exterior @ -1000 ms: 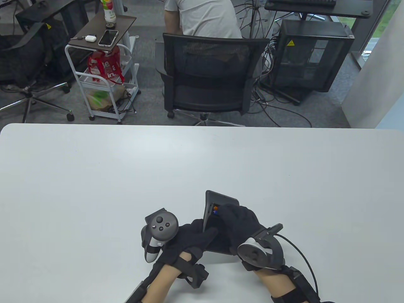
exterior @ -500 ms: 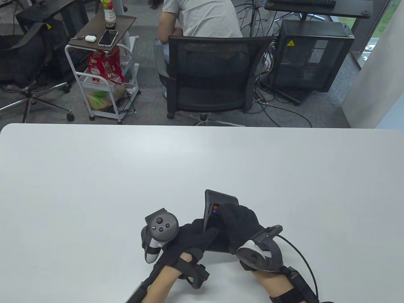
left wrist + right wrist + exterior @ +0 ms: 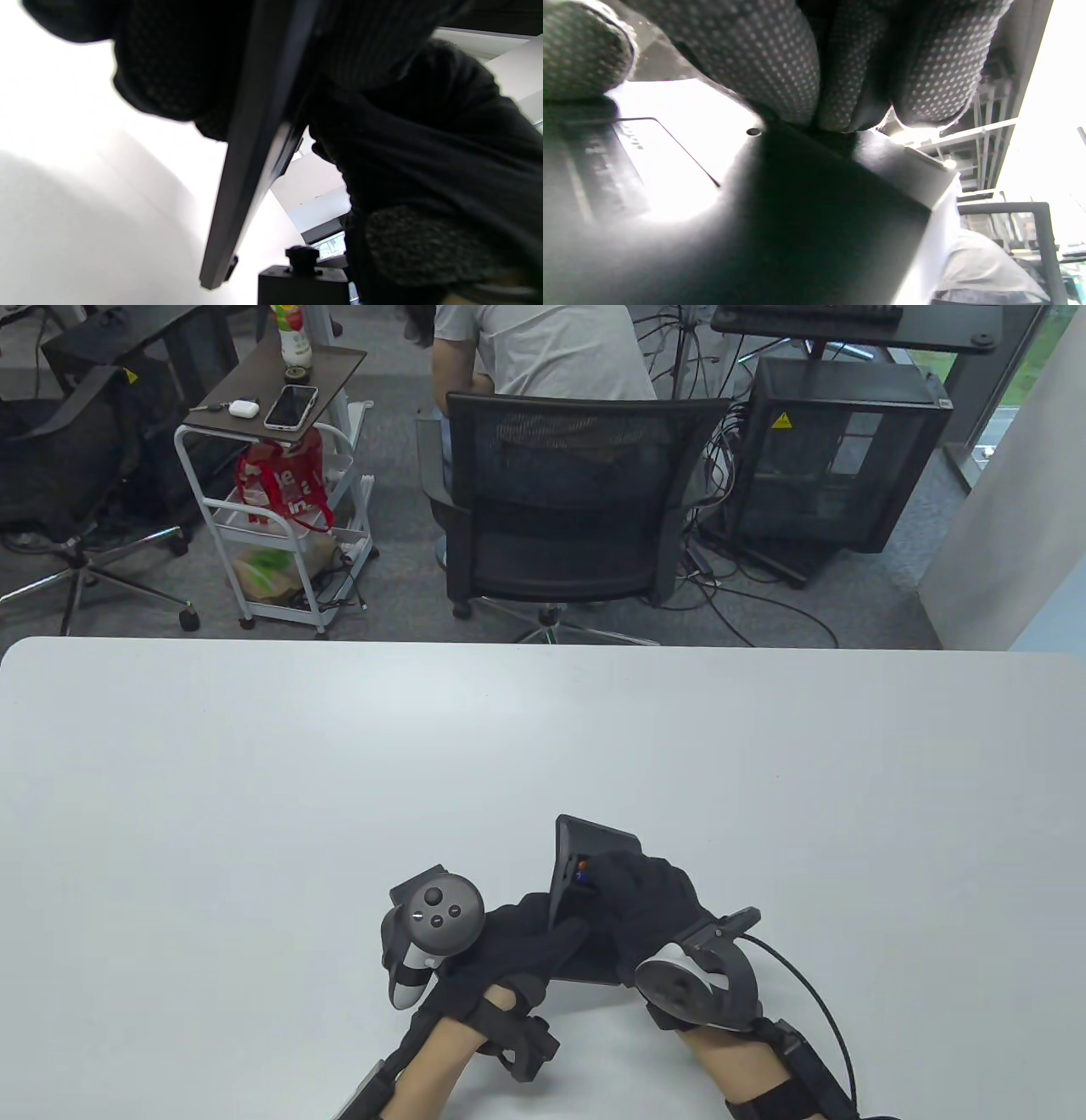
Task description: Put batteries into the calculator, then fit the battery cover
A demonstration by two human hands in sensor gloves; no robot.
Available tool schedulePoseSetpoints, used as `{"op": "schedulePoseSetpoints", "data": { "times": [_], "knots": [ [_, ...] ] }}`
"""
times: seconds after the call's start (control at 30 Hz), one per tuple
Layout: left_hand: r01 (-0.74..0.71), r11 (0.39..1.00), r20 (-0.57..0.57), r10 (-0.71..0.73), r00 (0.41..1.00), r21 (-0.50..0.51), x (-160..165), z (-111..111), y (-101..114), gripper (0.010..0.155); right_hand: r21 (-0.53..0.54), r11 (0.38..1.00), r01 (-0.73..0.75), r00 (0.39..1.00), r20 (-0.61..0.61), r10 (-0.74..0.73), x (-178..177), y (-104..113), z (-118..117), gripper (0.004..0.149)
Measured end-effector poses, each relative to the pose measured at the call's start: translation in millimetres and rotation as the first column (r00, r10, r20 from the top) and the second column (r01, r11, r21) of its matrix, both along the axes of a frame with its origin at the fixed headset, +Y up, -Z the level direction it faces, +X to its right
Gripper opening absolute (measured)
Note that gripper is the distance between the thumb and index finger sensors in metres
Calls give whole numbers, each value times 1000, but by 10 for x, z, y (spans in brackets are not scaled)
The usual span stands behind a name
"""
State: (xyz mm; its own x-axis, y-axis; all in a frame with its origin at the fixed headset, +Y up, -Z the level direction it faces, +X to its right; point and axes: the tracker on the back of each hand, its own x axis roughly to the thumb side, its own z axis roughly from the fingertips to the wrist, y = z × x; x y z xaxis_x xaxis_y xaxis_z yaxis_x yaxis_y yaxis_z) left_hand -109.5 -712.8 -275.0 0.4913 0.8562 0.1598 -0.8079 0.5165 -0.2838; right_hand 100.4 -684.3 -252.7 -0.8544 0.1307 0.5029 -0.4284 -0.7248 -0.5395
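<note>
Table view, at 6 o'clock: we see our left hand [image 3: 517,937] gripping the calculator [image 3: 594,844]; right hand [image 3: 645,899] fingertips seemingly press a battery [image 3: 580,872].

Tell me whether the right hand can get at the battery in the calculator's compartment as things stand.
Probably yes. The right hand lies on the calculator's back, fingertips beside the orange and blue battery, nothing between them. The left hand grips the lower edge, clear of it.
</note>
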Motion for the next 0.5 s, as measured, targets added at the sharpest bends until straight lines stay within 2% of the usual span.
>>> {"op": "schedulePoseSetpoints", "data": {
  "times": [0.23, 0.37, 0.5],
  "knots": [
    [6, 1000, 3, -6, 1000, 23, -13, -3, 35, 60, 6, 1000, 7, 1000, 18, -7, 56, 10, -21, 43],
    [0, 1000, -47, 0, 999, -11, -7, 8, -10, 59, -36, 999, -38, 999, 19, 39, 36, -5, -43, 43],
    [5, 1000, -94, -7, 996, -22, -46, -13, -60, 59, -111, 994, 2, 999, -43, -7, 70, -71, -69, 44]
  ]
}}
